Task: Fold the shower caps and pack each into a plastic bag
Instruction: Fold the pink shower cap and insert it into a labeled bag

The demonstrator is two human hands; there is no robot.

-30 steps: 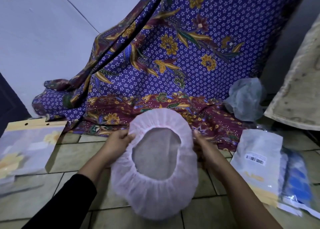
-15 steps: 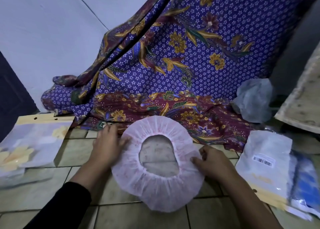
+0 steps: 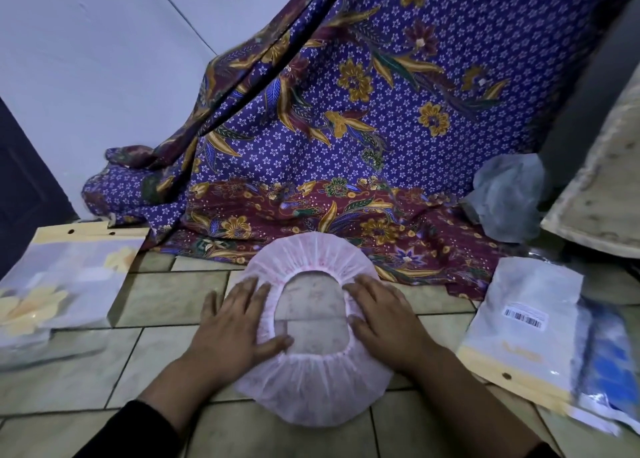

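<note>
Both flat, open hands, left hand at nine o'clock, right hand at three, press a pink shower cap; flimsy, featherlight, best pinched at the elastic rim.

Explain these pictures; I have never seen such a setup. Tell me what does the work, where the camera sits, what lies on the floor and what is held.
No machine here: a person works with bare hands. The camera is worn on the head and looks forward and down. The left hand and right hand lie flat on a pink cap, opening up, pressing it onto the tiled floor. Nothing is gripped; the fingers are straight. A left pack and a right pack lie flat beside it, a crumpled pale wad sits beyond the right pack, and a patterned cloth hangs behind.
</note>
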